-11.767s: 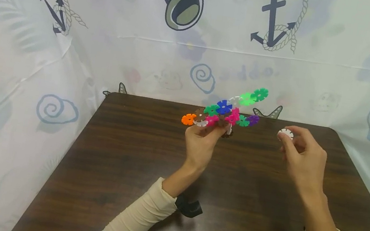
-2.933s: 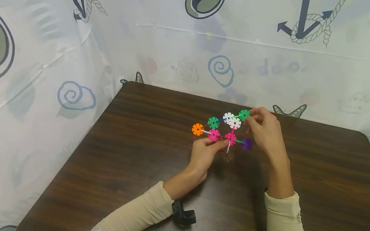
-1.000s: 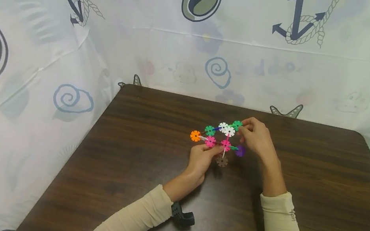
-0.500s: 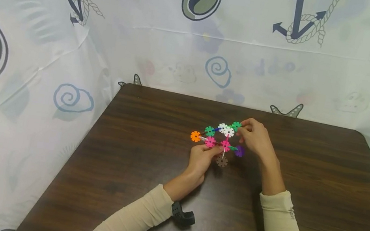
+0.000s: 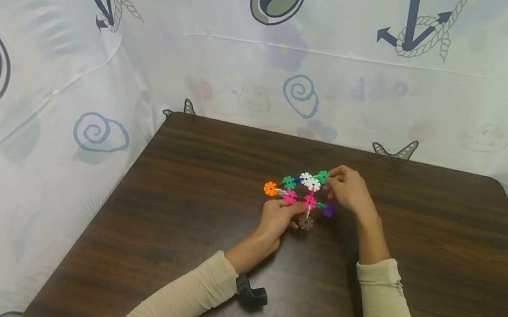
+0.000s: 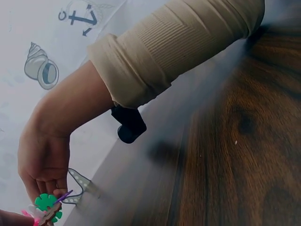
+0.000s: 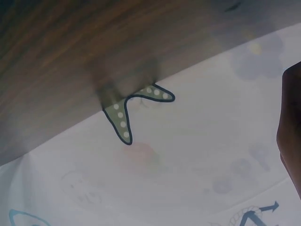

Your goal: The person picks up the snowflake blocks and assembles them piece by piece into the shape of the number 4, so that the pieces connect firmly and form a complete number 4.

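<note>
Several notched plastic snowflake discs are joined into one flower-disc model (image 5: 309, 202), held up over the table in the head view. My left hand (image 5: 274, 219) grips its lower middle by the pink discs, thumb on the front. An orange disc (image 5: 271, 188) sticks out to the left, a purple disc (image 5: 328, 209) to the right, and a brown disc (image 5: 305, 222) hangs below. Two white discs (image 5: 312, 184) sit near the top. The fingertips of my right hand (image 5: 350, 188) pinch the green disc (image 5: 323, 177) at the upper right. The left wrist view shows another green disc (image 6: 45, 201) near my fingers.
A dark wooden table (image 5: 186, 214) lies beneath both hands. Behind and left of it hangs a white printed cloth (image 5: 226, 83). A black wrist mount (image 5: 252, 294) juts from the left sleeve. In the right wrist view, the hand shows only at the right edge.
Earlier my right hand held a loose white disc off to the right; now it is at the model's green disc, and two white discs show on the model. Over the last second, little has moved.
</note>
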Demonstrator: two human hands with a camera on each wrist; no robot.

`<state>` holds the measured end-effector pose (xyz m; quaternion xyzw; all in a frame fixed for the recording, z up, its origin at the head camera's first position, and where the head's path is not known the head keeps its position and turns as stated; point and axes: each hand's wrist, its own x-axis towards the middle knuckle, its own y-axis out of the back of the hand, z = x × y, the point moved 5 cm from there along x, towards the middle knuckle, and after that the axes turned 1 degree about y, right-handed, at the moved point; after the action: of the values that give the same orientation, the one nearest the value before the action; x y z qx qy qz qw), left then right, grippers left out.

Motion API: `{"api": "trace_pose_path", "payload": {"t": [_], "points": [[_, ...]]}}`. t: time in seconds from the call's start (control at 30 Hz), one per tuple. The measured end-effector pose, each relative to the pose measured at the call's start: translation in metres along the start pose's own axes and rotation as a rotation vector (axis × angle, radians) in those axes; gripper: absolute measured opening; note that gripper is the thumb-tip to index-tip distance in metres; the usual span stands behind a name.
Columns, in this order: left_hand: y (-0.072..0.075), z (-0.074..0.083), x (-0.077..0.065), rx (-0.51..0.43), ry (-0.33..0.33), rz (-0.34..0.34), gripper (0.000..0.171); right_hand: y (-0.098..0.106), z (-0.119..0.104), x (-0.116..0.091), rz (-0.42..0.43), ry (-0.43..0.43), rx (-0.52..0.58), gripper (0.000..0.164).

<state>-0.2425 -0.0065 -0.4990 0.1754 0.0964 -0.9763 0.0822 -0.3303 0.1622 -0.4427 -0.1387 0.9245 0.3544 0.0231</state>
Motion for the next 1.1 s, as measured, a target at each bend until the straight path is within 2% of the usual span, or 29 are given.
{"api": "trace_pose_path", "payload": {"t": [0.27, 0.53, 0.7, 0.97, 1.1], "points": [[0.005, -0.002, -0.001, 0.046, 0.051, 0.001, 0.018, -0.009, 0.008, 0.005, -0.059, -0.020, 0.023, 0.034], [0.017, -0.004, 0.000, 0.106, 0.119, -0.006, 0.012, -0.026, 0.012, 0.011, -0.116, -0.035, 0.023, 0.036], [0.023, 0.003, 0.004, 0.123, 0.158, -0.070, 0.014, -0.032, 0.010, 0.016, -0.134, -0.030, -0.007, 0.036], [0.033, 0.010, 0.005, 0.036, 0.357, -0.204, 0.026, -0.034, 0.009, 0.024, -0.097, -0.037, -0.025, 0.035], [0.036, 0.012, 0.003, 0.067, 0.368, -0.263, 0.030, -0.032, 0.007, 0.026, -0.079, -0.041, -0.047, 0.033]]}}
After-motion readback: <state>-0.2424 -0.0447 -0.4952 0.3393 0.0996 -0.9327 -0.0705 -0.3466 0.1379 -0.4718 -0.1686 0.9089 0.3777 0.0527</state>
